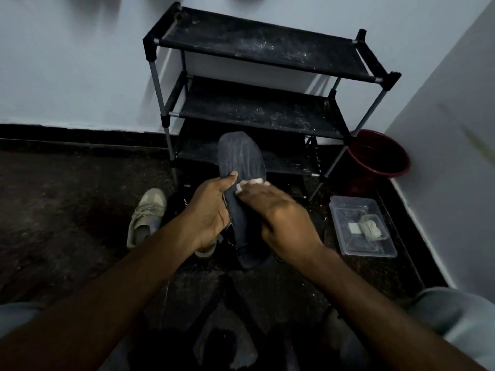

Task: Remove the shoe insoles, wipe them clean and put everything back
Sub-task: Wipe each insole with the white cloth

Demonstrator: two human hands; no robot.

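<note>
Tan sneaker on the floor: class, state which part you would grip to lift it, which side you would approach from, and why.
Grip the tan sneaker at its collar, just behind the laces, reaching down from the near side. It sits sole-down with the toe pointing away toward the shoe rack, so the open heel end faces the person, probably the firmest hold.

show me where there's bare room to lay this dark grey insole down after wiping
Free: top and middle tiers of the black fabric shoe rack; dark floor left of the beige lace-up sneaker, up to the wall. Crowded: right of the rack, around the red plastic bucket and clear plastic tray.
</note>
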